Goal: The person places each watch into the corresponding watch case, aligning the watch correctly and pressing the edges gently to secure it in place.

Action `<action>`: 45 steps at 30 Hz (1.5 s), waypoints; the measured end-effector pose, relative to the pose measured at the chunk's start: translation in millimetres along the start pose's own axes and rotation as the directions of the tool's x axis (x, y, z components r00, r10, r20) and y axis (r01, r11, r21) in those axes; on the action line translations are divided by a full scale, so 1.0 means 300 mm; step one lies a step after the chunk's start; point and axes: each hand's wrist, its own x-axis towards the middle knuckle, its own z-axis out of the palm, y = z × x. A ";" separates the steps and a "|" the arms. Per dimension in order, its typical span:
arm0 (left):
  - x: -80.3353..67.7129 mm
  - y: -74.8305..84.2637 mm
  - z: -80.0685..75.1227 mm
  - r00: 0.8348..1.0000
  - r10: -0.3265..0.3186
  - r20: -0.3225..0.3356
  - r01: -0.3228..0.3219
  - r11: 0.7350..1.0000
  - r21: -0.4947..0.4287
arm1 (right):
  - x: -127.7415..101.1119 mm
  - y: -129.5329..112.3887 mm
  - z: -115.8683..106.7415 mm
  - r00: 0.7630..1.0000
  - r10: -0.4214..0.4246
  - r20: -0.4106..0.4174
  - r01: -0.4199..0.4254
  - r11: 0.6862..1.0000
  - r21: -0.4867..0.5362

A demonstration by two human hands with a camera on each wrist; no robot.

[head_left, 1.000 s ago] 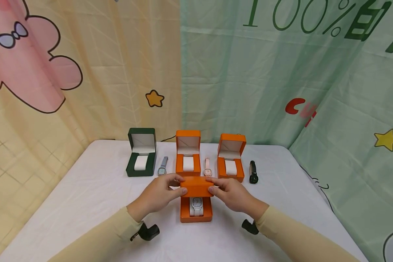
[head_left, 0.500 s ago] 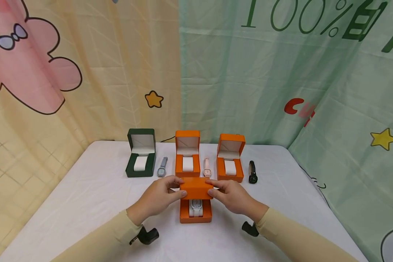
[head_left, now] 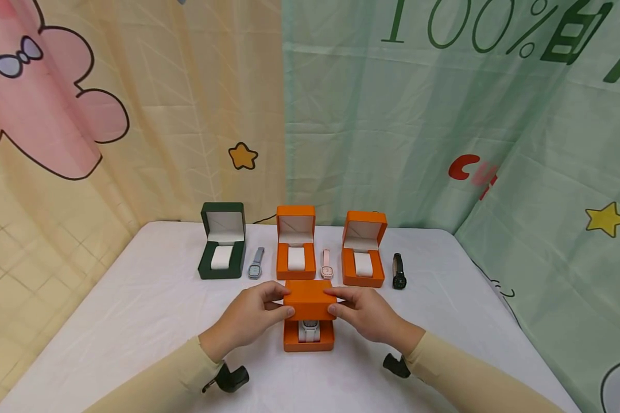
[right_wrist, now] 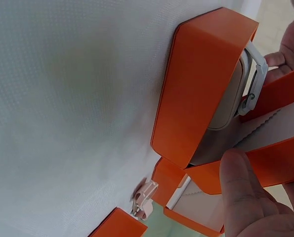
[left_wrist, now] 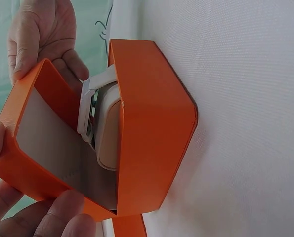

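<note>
Left wrist view alone shows the white watch (left_wrist: 93, 114) face behind the lid (left_wrist: 40, 143).

Table (head_left: 134, 310): near centre, one watch box (head_left: 309, 338) with a watch (head_left: 309, 328) inside on its cushion, lid (head_left: 310, 298) tilted over it; left hand (head_left: 250, 315) at the lid's left side, right hand (head_left: 367, 312) at its right. Behind, a row, left to right: open box (head_left: 222, 252), watch (head_left: 256, 264), open box (head_left: 295, 249), watch (head_left: 327, 264), open box (head_left: 363, 252), watch (head_left: 399, 271). Curtains (head_left: 392, 115) hang behind the table.
</note>
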 end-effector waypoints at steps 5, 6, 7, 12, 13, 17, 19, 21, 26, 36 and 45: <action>-0.002 -0.005 0.003 1.000 0.001 0.007 0.000 1.000 -0.007 | -0.002 0.001 0.002 1.000 0.011 0.011 -0.012 1.000 0.024; -0.001 -0.007 0.003 1.000 0.000 0.008 0.001 1.000 -0.006 | -0.003 0.002 0.003 1.000 0.015 0.014 -0.015 1.000 0.026; -0.001 -0.008 0.004 1.000 -0.002 0.009 0.002 1.000 -0.006 | -0.004 0.002 0.003 1.000 0.018 0.016 -0.018 0.999 0.029; -0.003 -0.015 0.008 1.000 -0.007 0.011 0.007 1.000 -0.002 | -0.009 0.003 0.007 0.999 0.026 0.025 -0.027 0.999 0.036; -0.005 -0.016 0.009 1.000 -0.006 0.011 0.006 1.000 -0.001 | -0.010 0.003 0.007 0.999 0.027 0.027 -0.028 0.999 0.037; -0.010 -0.017 0.011 1.000 -0.003 0.013 0.003 1.000 0.001 | -0.014 0.004 0.008 0.999 0.021 0.033 -0.022 0.999 0.033; -0.012 -0.018 0.011 1.000 -0.002 0.015 0.002 1.000 0.001 | -0.016 0.006 0.008 0.999 0.015 0.035 -0.016 0.999 0.032; -0.014 -0.019 0.011 1.000 -0.002 0.018 0.002 1.000 -0.002 | -0.018 0.007 0.008 0.999 0.009 0.037 -0.010 1.000 0.029; -0.017 -0.023 0.013 1.000 -0.006 0.016 0.006 1.000 0.007 | -0.022 0.010 0.012 0.999 0.007 0.039 -0.008 0.999 0.032; -0.024 -0.034 0.020 1.000 0.001 0.009 -0.001 1.000 0.001 | -0.029 0.011 0.020 0.999 0.002 0.045 -0.003 1.000 0.023; -0.031 -0.037 0.028 1.000 0.000 -0.005 0.001 1.000 0.017 | -0.033 0.010 0.022 0.998 -0.001 0.070 -0.001 0.999 0.039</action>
